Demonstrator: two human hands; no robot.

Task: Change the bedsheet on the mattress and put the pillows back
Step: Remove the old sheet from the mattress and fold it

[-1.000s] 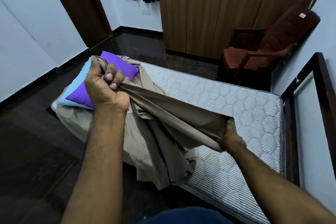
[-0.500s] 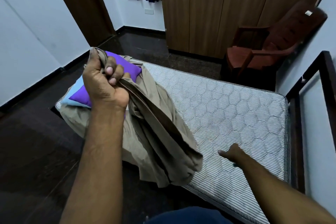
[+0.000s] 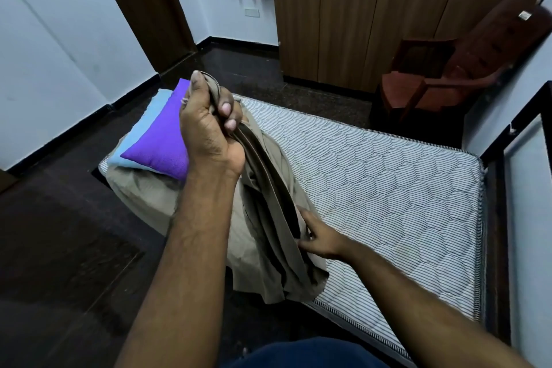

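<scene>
A bare striped quilted mattress [image 3: 373,182] lies on a dark bed frame. A tan bedsheet [image 3: 268,218] is bunched over its near left part and hangs off the near edge. My left hand [image 3: 209,125] is raised and grips a gathered end of the sheet in a fist. Lower down, my right hand [image 3: 319,236] reaches into the hanging folds, its fingers pinching an edge of the cloth. A purple pillow [image 3: 162,140] lies on a light blue pillow [image 3: 143,128] at the mattress's far left corner, partly on the sheet.
A dark bed frame end [image 3: 501,218] rises at the right by the wall. A red-brown plastic chair [image 3: 448,81] stands beyond the bed, beside wooden wardrobes [image 3: 373,9]. A dark door [image 3: 143,3] is at the far left. Dark floor [image 3: 59,248] runs along the left.
My right hand let go of the stretched sheet, dropped toward the mattress, then moved left and took hold of the hanging folds. My left hand stayed raised, gripping the sheet.
</scene>
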